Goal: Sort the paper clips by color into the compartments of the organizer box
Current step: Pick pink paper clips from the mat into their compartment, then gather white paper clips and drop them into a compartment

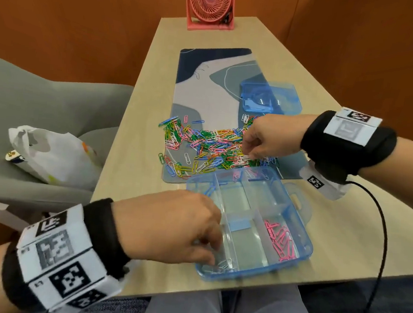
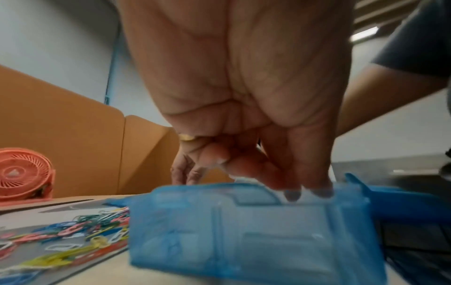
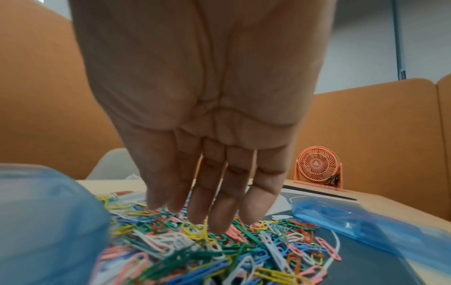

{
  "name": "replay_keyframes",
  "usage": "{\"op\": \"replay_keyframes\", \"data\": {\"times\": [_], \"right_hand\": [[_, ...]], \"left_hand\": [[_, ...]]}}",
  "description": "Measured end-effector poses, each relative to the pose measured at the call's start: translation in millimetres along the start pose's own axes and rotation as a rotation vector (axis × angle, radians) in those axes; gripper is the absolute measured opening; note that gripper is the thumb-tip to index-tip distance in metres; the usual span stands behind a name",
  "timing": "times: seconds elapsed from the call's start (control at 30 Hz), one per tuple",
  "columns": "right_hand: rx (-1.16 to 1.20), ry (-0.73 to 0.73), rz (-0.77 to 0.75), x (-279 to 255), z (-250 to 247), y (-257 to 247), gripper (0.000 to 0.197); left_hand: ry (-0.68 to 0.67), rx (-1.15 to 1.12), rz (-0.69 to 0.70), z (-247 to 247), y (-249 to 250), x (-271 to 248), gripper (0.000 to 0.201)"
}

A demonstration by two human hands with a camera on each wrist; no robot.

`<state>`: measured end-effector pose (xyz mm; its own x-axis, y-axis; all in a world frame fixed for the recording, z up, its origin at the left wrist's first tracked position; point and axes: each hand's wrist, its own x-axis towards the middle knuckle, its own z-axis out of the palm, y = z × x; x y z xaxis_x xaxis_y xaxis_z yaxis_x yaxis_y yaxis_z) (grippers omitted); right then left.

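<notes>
Translucent blue plastic organizer box, lid off, sits at the near edge of the light wood tabletop. Its near-right compartment holds a bunch of pink paper clips; a few white paper clips lie in the near-left compartment. Left hand reaches down into that near-left compartment, fingers curled with tips drawn together; the wrist view is blurred, so whether the grip pinches a clip cannot be told. Mixed pile of coloured paper clips lies spread on the blue-grey patterned desk mat, just beyond the box. Right hand hangs over the pile's right side, fingers straight, close together, tips touching the clips. Clear blue plastic lid rests further back on the mat. Pink desk fan stands at the far end.
</notes>
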<state>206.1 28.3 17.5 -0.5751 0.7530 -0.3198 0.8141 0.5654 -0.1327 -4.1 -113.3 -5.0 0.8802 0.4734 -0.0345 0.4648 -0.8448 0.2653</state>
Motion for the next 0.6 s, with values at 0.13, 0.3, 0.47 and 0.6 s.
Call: {"op": "replay_keyframes", "data": {"times": [0.13, 0.3, 0.47, 0.6], "right_hand": [[-0.049, 0.001, -0.034, 18, -6, -6, 0.028], [-0.186, -0.063, -0.093, 42, -4, -16, 0.042], [-0.205, -0.044, -0.045, 44, -5, -9, 0.056], [-0.175, -0.042, -0.045, 45, 1, -3, 0.047]], "left_hand": [[0.075, -0.165, -0.096, -8, -19, -5, 0.027], [0.262, -0.073, -0.276, -14, -58, -10, 0.027], [0.106, 0.050, -0.646, -11, -97, -8, 0.035], [-0.061, 0.020, -0.657, -6, -106, 1, 0.056]]}}
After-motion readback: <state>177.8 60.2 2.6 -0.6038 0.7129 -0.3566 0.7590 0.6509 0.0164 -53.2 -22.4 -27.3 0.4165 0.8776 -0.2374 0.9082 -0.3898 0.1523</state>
